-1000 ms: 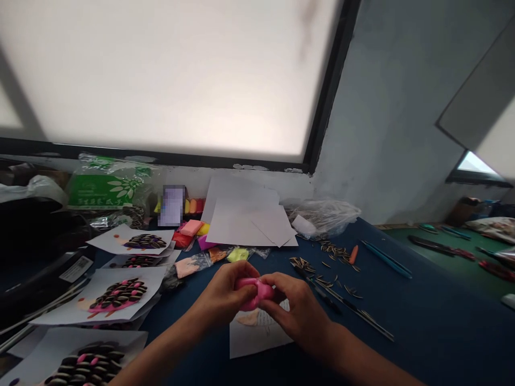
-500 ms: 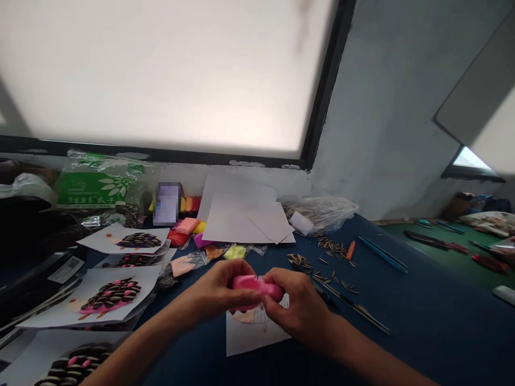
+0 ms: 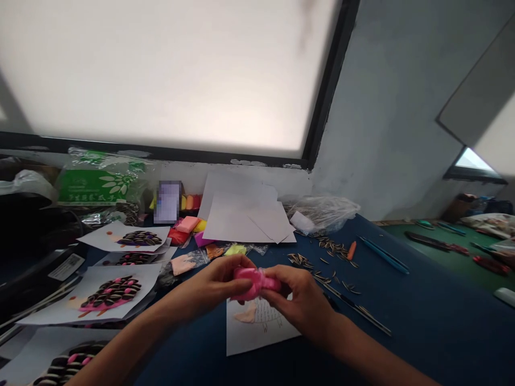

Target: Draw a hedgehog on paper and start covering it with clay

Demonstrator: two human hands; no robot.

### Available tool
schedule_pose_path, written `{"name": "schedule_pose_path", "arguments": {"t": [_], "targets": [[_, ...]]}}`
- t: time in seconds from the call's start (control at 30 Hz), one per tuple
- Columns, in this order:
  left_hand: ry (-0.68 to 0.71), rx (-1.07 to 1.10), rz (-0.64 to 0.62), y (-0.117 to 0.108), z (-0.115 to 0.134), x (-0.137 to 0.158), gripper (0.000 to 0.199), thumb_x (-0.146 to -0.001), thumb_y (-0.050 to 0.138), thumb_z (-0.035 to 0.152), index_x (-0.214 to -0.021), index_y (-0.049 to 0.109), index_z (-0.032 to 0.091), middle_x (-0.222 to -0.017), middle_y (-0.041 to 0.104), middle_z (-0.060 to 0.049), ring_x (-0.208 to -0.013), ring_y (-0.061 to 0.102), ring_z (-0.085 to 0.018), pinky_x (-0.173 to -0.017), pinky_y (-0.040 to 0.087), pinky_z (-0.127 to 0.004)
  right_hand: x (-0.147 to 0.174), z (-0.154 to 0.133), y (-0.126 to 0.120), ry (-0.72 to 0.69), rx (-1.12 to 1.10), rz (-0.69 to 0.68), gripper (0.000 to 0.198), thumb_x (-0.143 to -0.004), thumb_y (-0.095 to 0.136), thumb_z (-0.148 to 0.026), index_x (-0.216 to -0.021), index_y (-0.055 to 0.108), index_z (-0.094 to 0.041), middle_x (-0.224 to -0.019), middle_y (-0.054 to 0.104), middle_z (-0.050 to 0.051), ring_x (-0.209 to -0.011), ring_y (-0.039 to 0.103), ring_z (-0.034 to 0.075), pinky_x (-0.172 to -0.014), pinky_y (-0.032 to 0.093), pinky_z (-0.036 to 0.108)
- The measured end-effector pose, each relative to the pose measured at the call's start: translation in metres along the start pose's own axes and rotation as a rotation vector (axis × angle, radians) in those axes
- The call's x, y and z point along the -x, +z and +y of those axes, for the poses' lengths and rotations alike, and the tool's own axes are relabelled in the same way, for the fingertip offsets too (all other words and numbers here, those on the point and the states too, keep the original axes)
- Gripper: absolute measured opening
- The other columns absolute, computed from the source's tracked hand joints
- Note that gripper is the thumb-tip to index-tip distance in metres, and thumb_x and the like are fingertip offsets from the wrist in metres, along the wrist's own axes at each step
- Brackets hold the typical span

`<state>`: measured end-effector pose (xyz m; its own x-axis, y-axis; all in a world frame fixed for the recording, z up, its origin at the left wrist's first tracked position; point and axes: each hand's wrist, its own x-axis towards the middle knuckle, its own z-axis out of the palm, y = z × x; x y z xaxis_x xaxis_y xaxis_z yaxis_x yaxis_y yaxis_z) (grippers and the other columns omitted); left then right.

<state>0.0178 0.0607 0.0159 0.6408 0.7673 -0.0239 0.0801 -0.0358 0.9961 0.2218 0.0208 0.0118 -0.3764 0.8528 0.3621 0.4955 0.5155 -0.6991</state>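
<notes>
Between my two hands is a bright pink lump of modelling clay point(image 3: 250, 284), seemingly with clear wrapping on it. My left hand point(image 3: 225, 279) holds its left side, thumb across the front. Closed on the narrower right end is my right hand point(image 3: 298, 295), thumb and fingers pinching. Just below lies a white sheet with a hedgehog drawing point(image 3: 263, 329); pale peach clay covers the face part, and the body carries pencil marks. My right hand hides some of the sheet's right side.
Finished seed hedgehog pictures point(image 3: 108, 295) are stacked at the left. Coloured clay packets point(image 3: 187, 228) and white paper point(image 3: 245, 214) lie behind. To the right are loose sunflower seeds point(image 3: 332, 246), an orange clay stick point(image 3: 351, 250), blue tweezers point(image 3: 384, 254) and a metal tool point(image 3: 368, 316).
The pink clay has turned and its right part looks narrower, more drawn out. My right hand has shifted slightly, uncovering more of the drawing.
</notes>
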Motion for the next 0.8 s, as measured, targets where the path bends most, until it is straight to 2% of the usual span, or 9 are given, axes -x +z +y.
{"name": "schedule_pose_path", "arguments": {"t": [0.07,0.23,0.33,0.4,0.5,0.67,0.8], "targets": [[0.008,0.016,-0.011,-0.001,0.002,0.001,0.035,-0.073,0.075,0.040,-0.098,0.063,0.018,-0.084,0.065,0.000,-0.078,0.060,-0.017,-0.068,0.048,-0.027,-0.001,0.000,-0.003,0.032,-0.072,0.003,0.013,-0.088,0.070,-0.022,-0.100,0.074,-0.018,-0.080,0.068,0.002,-0.071,0.061,0.016,-0.062,0.047,0.026],[0.007,0.014,0.072,0.008,-0.007,-0.006,0.031,-0.069,0.074,0.037,-0.087,0.059,0.016,-0.071,0.061,0.001,-0.062,0.058,-0.014,-0.057,0.047,-0.026,0.001,-0.001,0.004,0.159,-0.296,-0.104,0.015,-0.090,0.067,-0.021,-0.102,0.071,-0.015,-0.084,0.069,0.003,-0.068,0.067,0.016,-0.062,0.054,0.026],[0.020,-0.019,0.129,0.015,-0.012,-0.008,0.024,-0.072,0.071,0.035,-0.081,0.059,0.016,-0.066,0.058,0.003,-0.057,0.054,-0.012,-0.052,0.043,-0.023,0.003,-0.004,0.007,0.199,-0.268,-0.114,0.013,-0.090,0.065,-0.021,-0.100,0.068,-0.014,-0.081,0.068,0.003,-0.067,0.066,0.016,-0.060,0.053,0.025],[0.025,-0.036,0.148,0.017,-0.011,-0.007,0.022,-0.073,0.070,0.034,-0.078,0.058,0.017,-0.064,0.057,0.004,-0.055,0.052,-0.012,-0.050,0.041,-0.022,0.003,-0.005,0.006,0.176,-0.181,-0.096,0.007,-0.090,0.065,-0.021,-0.092,0.068,-0.014,-0.074,0.066,0.001,-0.063,0.062,0.015,-0.057,0.049,0.025],[0.020,-0.037,0.123,0.017,-0.005,-0.005,0.023,-0.075,0.069,0.036,-0.081,0.059,0.017,-0.066,0.059,0.003,-0.058,0.056,-0.013,-0.052,0.043,-0.023,0.002,-0.006,0.000,0.108,-0.115,-0.078,0.010,-0.092,0.062,-0.020,-0.085,0.068,-0.016,-0.068,0.062,-0.001,-0.059,0.057,0.013,-0.054,0.044,0.024],[0.021,-0.030,0.043,0.008,0.008,-0.002,0.032,-0.076,0.072,0.045,-0.087,0.063,0.016,-0.074,0.066,-0.001,-0.065,0.061,-0.015,-0.059,0.050,-0.026,0.000,-0.004,-0.007,0.079,-0.172,-0.066,0.012,-0.094,0.059,-0.021,-0.087,0.067,-0.016,-0.068,0.062,-0.001,-0.058,0.058,0.014,-0.053,0.045,0.024],[0.027,-0.050,0.073,0.006,0.010,-0.001,0.038,-0.079,0.068,0.053,-0.086,0.061,0.017,-0.074,0.067,-0.002,-0.063,0.062,-0.016,-0.059,0.050,-0.027,0.000,-0.004,-0.006,0.047,-0.178,-0.026,0.012,-0.093,0.063,-0.026,-0.090,0.069,-0.016,-0.072,0.065,0.001,-0.061,0.060,0.015,-0.056,0.047,0.025]]}}
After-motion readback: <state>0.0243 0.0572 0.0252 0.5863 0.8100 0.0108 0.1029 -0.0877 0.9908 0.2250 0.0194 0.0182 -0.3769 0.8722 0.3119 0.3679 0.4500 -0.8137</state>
